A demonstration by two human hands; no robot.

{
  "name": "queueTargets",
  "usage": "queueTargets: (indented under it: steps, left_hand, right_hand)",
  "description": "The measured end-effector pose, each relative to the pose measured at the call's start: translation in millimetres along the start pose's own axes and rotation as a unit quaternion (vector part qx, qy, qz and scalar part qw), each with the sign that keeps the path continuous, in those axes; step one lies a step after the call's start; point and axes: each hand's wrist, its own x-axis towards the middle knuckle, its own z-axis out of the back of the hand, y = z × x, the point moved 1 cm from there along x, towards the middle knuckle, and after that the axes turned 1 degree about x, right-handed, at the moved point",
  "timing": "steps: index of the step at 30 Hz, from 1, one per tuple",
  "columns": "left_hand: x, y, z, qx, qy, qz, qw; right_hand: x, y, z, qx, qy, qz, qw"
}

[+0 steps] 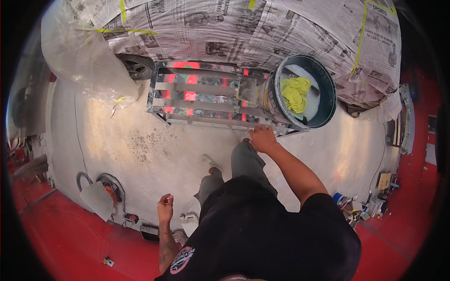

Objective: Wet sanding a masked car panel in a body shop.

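My right hand [263,139] reaches forward to the near edge of a slatted work bench [197,89], with its fingers apart and nothing visible in it. Whether the fingertips touch the bench cannot be told. On the bench's right end stands a dark bucket [330,100] with cloudy whitish liquid inside. A crumpled yellow-green cloth [295,93] lies in the bucket. Low at my left side hangs my left hand [165,205], its fingers curled together; what they hold, if anything, is too small to make out.
Behind the bench, a car is covered with taped newspaper [225,33] and plastic sheeting [84,61]. A round machine with a hose [112,189] sits on the floor at left. Assorted supplies [370,206] are piled on the right. A pale jug [190,224] stands beside my legs.
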Motion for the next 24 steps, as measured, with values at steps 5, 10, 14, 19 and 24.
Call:
queueTargets:
  steps: [5, 10, 14, 19, 24]
  left_hand:
    - [70.7, -174.5, -109.7, 0.030, -0.008, -0.117, 0.993]
    - [168.4, -306.3, -241.8, 0.060, -0.048, -0.245, 0.966]
    - [210.5, -380.2, -324.2, 0.112, 0.009, -0.142, 0.984]
    - [217.7, -389.5, -365.6, 0.181, -0.022, -0.040, 0.982]
    - [220.1, -388.5, -394.2, 0.219, -0.125, -0.089, 0.964]
  right_hand:
    - [100.2, -56.8, -48.4, -0.435, -0.094, 0.091, 0.891]
    - [100.4, -36.7, -2.3, -0.530, 0.065, 0.165, 0.829]
    - [14.2, -26.9, 104.4, -0.418, 0.098, 0.341, 0.837]
    - [-38.3, -72.7, 172.4, -0.085, -0.223, 0.399, 0.885]
    - [-77.6, -135.4, 163.9, 0.470, -0.204, 0.166, 0.843]
